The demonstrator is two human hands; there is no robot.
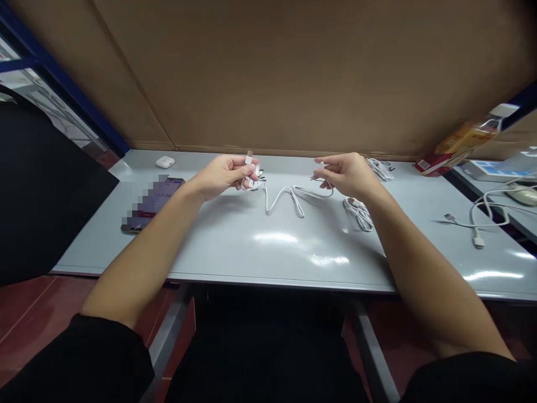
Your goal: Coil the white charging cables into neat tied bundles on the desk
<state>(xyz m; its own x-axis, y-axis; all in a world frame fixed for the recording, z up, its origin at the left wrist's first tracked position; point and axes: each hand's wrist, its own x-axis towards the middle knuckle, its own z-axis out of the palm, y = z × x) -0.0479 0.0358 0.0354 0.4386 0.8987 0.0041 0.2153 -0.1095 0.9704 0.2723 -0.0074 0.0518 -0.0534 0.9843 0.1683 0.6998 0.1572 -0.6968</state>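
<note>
A white USB cable [286, 190] stretches in loose zigzag bends between my two hands, just over the grey table [235, 246]. My left hand [229, 174] is closed on its USB plug end, with the plug sticking up past the thumb and a small bunch of cord below the fingers. My right hand [342, 172] pinches the other end, where a white connector shows between the fingertips; a thin dark tie is by those fingers. Beside my right forearm lies a coiled white cable [358, 214]. Another coiled cable [380, 169] rests behind my right wrist.
On the left are a phone [157, 201] and a white earbud case [165, 162]. At the right lie a loose white cable [478, 225], a tilted drink bottle [465, 140] and a pale computer mouse [523, 194]. A brown panel [268, 78] closes off the back; a black chair back [37, 190] stands left.
</note>
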